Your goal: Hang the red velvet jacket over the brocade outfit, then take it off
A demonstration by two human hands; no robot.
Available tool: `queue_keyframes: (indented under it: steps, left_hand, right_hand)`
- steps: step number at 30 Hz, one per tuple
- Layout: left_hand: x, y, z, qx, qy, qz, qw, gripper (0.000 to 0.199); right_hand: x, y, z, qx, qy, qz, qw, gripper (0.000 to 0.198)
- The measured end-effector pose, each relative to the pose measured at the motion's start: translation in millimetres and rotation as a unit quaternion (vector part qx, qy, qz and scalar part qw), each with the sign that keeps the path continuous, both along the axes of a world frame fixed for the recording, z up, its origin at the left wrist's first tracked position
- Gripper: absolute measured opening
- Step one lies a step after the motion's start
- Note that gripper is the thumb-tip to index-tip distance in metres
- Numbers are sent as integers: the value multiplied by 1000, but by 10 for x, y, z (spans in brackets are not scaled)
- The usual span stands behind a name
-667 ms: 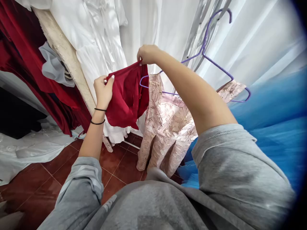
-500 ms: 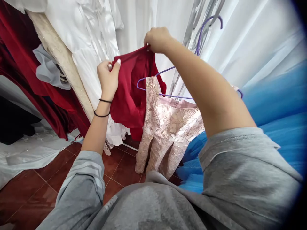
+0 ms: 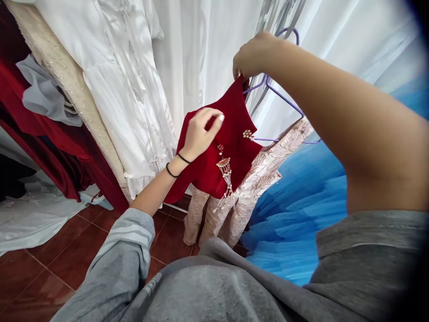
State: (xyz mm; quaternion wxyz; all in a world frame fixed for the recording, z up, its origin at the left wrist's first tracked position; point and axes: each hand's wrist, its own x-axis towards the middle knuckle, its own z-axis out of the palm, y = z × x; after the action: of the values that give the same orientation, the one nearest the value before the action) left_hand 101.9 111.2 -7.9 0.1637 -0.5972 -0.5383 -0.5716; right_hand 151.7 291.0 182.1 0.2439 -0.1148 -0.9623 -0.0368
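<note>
Right hand [image 3: 254, 56] up high, fingers closed in a pinch on the top corner of the red velvet garment [image 3: 231, 147], right against the neck of the purple hanger [image 3: 284, 96]. Left hand [image 3: 201, 134] lower down, fingers curled over the cloth's left edge, thumb tucked behind so the grip looks like a light clasp rather than a hard squeeze. The garment hangs slanted between the two hands, in front of the pink brocade dress [image 3: 268, 165] that sits on that same hanger. Down its front swings a gold beaded tassel brooch [image 3: 225, 172], with a small pearl ornament [image 3: 248, 133] just above and to the right. To my eye, good handling here means keeping the top edge taut between both hands, holding the corner firmly where it meets the hanger wire, and letting the brooch face outward and hang free so the beads don't snag on the brocade beneath. Crowded surroundings, though: white gowns [image 3: 127, 89] press in from the left, a sequinned ivory panel [image 3: 70, 94] slants past them, dark red fabric [image 3: 56, 147] behind that, and a big cloud of blue tulle [image 3: 301, 205] swells in from the right, touching the pink dress. More white cloth lies on the red floor tiles [image 3: 50, 264]. The tulle and the hanger's own load look like the main things in the way.
</note>
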Motion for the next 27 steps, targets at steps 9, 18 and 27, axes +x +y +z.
queue_keyframes:
  steps: [9,18,27]
  left_hand:
    - [-753,161,-177,-58,32,108,992,34]
    - [-810,218,-187,-70,25,107,992,34]
    - [-695,185,-212,-48,11,120,992,24]
  right_hand:
    - [154,-305,31,86,-111,-114,983,48]
    - [543,-665,-436,142,10,-155,978,17]
    - [706,-221,-1762,-238,237,43,941,58]
